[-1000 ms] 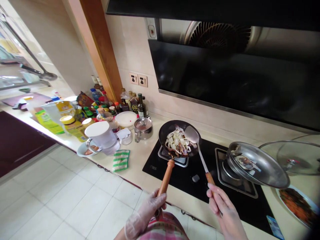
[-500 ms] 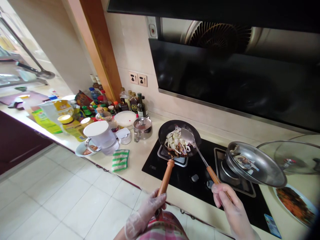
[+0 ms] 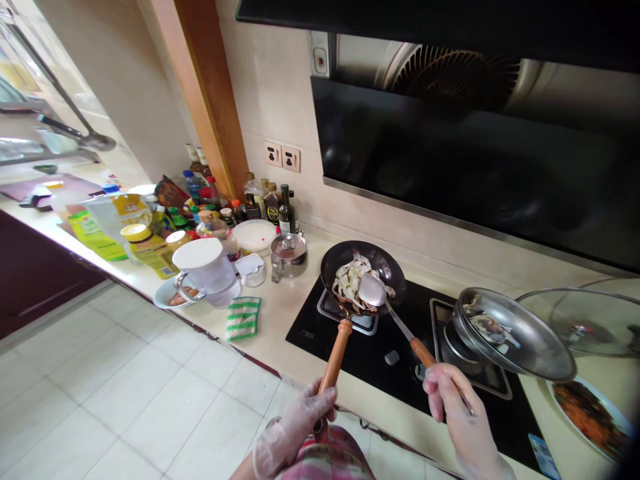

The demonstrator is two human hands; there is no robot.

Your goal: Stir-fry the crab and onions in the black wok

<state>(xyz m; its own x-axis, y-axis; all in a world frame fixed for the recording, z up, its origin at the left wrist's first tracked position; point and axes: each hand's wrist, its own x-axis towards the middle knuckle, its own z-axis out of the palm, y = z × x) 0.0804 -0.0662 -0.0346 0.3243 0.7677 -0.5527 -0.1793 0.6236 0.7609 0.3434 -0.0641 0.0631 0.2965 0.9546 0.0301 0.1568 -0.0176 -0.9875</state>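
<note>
Two grips: pan handle (image 3: 334, 360) in left hand (image 3: 300, 421), spatula (image 3: 373, 291) in right hand (image 3: 461, 415). Could spill food (image 3: 347, 276) rightward if overpushed.

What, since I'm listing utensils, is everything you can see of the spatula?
The spatula has a broad silvery, metal-looking blade, a slim shank and an orange-brown, wood-like handle. The right hand grips the handle, partly covering it. It slants down into the dark pan, blade over pale food; pan contact is unclear.
</note>
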